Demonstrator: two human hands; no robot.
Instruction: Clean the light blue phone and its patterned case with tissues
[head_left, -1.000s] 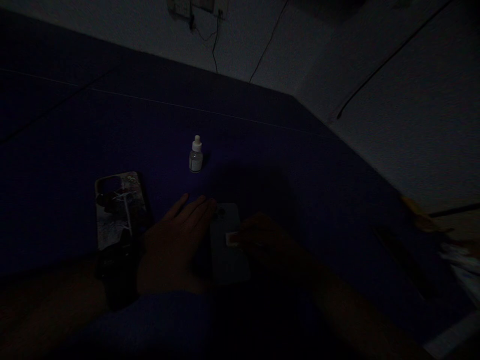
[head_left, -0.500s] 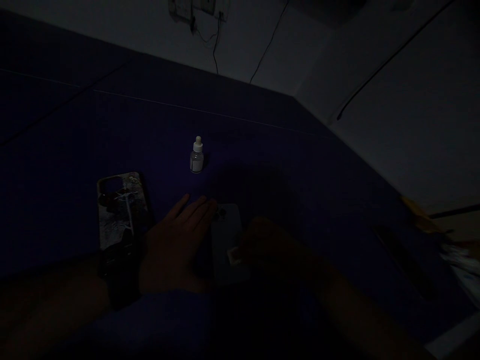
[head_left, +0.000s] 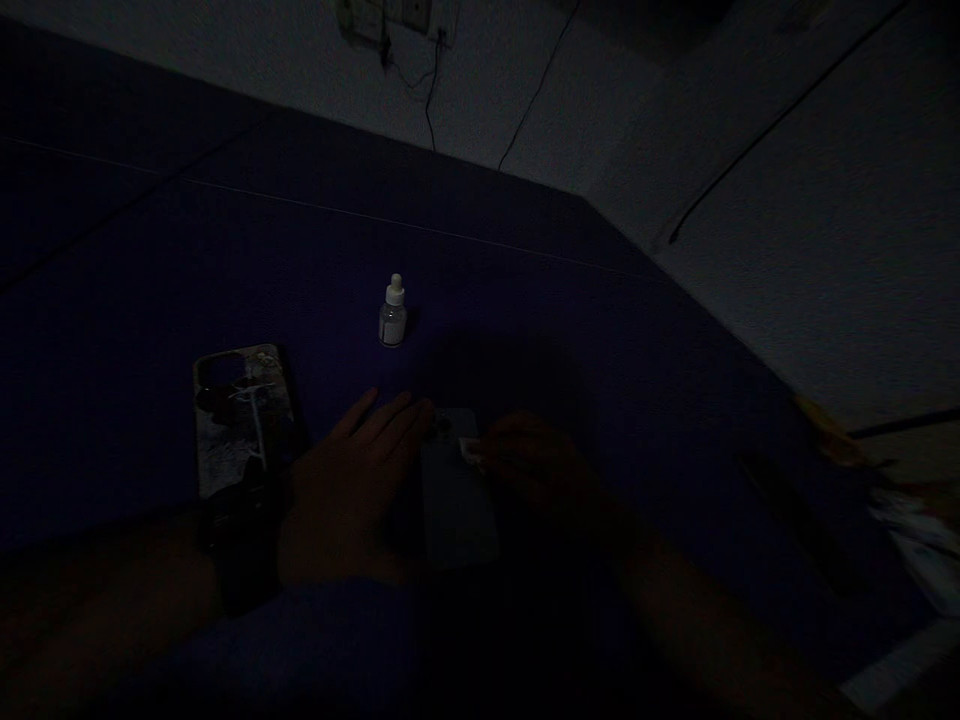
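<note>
A grey smartphone (head_left: 459, 510) lies back up on the dark blue surface, its camera lenses at the top left. Along its left edge rests my left hand (head_left: 352, 480), fingers stretched out and the fingertips by the lenses; the thumb is near the bottom edge. My right hand (head_left: 532, 460) is closed in a pinch on a small white wipe (head_left: 470, 450), which touches the phone's upper right part. Its finger detail is dim. Left of my left hand lies a patterned phone case (head_left: 244, 410), partly covered by the wrist with a dark watch (head_left: 244, 550).
A small dropper bottle (head_left: 392, 318) with a white cap stands beyond the hands. At right lies a long dark object (head_left: 799, 520), with white and yellowish items (head_left: 915, 545) at the far right edge. Cables (head_left: 540, 90) hang on the wall behind. The scene is very dark.
My right hand has slid the white wipe up the phone's back, from the lower right part toward the camera lenses. My left hand has stayed in place.
</note>
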